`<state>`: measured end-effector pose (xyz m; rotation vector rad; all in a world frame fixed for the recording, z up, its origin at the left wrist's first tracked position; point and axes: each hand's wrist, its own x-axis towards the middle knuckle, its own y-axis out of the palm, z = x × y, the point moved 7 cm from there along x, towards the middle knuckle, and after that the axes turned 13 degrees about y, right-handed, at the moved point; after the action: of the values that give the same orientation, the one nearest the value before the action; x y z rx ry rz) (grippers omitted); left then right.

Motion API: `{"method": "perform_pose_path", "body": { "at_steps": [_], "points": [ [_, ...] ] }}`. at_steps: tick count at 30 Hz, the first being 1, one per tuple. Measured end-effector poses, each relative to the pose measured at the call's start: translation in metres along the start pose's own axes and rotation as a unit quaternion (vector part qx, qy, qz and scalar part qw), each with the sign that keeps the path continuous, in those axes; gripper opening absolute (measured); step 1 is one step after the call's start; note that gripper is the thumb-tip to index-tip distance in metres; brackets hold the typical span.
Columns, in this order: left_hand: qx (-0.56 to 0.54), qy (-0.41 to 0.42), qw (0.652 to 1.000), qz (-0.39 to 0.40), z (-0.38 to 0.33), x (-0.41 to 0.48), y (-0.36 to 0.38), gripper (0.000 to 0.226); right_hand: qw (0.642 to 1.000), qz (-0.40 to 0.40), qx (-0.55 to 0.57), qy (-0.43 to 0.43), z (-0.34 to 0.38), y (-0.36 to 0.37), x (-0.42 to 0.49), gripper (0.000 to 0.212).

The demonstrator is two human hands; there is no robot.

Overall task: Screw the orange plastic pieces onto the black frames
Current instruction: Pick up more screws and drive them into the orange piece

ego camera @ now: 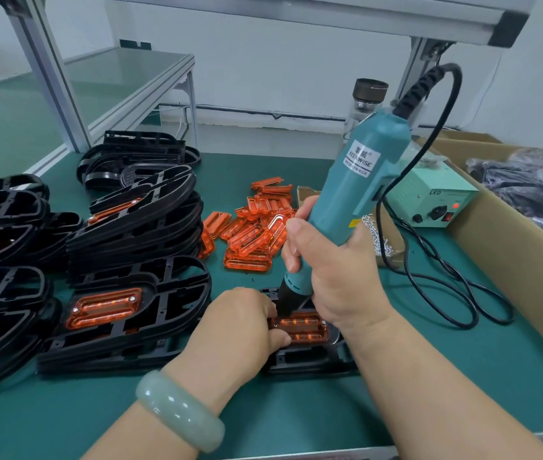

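A black frame (310,360) lies on the green mat in front of me with an orange plastic piece (303,327) seated in it. My left hand (240,323) rests on the frame, and its thumb and fingers pinch the left end of the orange piece. My right hand (326,277) grips a teal electric screwdriver (356,184), held upright and slightly tilted. Its black tip stands on the piece's left end, beside my left fingers. A screw shows at the piece's right end.
Stacks of black frames (130,247), some with orange pieces fitted, fill the left side. Loose orange pieces (253,227) lie in a pile behind my hands. Screws (376,234), a power box (436,200) with its cable, a bottle and a cardboard box (512,234) stand on the right.
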<state>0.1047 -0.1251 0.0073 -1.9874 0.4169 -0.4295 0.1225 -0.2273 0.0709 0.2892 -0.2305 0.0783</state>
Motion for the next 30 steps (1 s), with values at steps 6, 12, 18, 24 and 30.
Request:
{"method": "perform_pose_path", "body": {
  "at_steps": [6,12,18,24,30],
  "points": [
    [-0.007,0.003,1.000,-0.001,0.0002,-0.0021,-0.0001,0.029,1.000,-0.012,0.010,-0.002,0.0003,-0.0038,-0.0003,0.015],
    [-0.014,-0.001,1.000,-0.009,0.0015,-0.0020,0.0007,0.029,1.000,-0.005,0.011,0.006,0.0006,-0.0055,0.0029,0.014],
    [-0.012,-0.004,1.000,-0.017,0.0045,-0.0021,0.0026,0.033,1.000,-0.010,-0.011,0.009,0.0017,-0.0048,0.0049,0.010],
    [-0.016,-0.001,1.000,-0.022,0.0053,-0.0025,0.0017,0.031,1.000,-0.011,-0.018,0.014,0.0014,-0.0049,0.0058,0.009],
    [-0.021,-0.001,0.999,-0.026,0.0061,-0.0024,0.0021,0.035,0.999,-0.012,-0.024,0.019,0.0012,-0.0045,0.0060,0.008]
  ]
}}
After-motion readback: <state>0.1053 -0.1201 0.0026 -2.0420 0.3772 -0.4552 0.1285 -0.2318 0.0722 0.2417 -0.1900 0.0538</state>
